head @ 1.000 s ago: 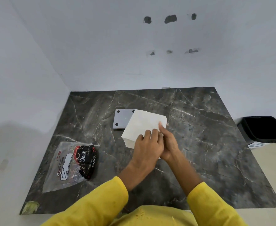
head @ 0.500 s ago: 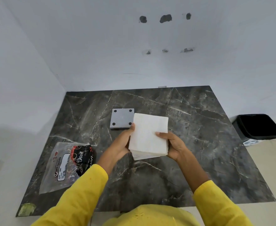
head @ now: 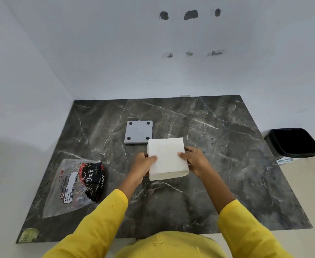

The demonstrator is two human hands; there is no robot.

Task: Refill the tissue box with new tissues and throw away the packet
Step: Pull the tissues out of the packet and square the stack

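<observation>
Now both hands grip white tissue stack above dark marble table: left hand and right hand clamp opposite sides, thumbs on top. Grey square box part, 4 black dots, just behind stack. Clear packet lies left. Black bin far right.

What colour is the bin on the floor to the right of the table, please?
The bin is black, seen best in the head view, the only one given.

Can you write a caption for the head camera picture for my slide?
Both hands, left hand and right hand, hold a white tissue stack above the marble table.
</observation>
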